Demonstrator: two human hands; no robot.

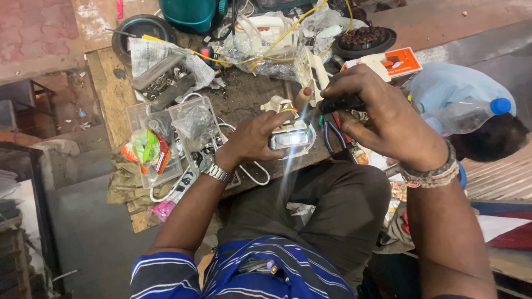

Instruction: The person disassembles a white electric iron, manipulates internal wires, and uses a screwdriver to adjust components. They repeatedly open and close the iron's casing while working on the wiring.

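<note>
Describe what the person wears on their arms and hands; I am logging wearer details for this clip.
Both forearms are bare, with no gloves. The left hand has a silver metal-link wristwatch at the wrist. The right hand has stacked bead bracelets in dull green and pale pink, with a blue band beside them. Short sleeves are blue with white stripes.

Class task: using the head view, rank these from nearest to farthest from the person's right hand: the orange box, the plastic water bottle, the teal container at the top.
From the right hand:
1. Orange box, just above the hand.
2. Plastic water bottle, to its right.
3. Teal container, far up and left.
</note>
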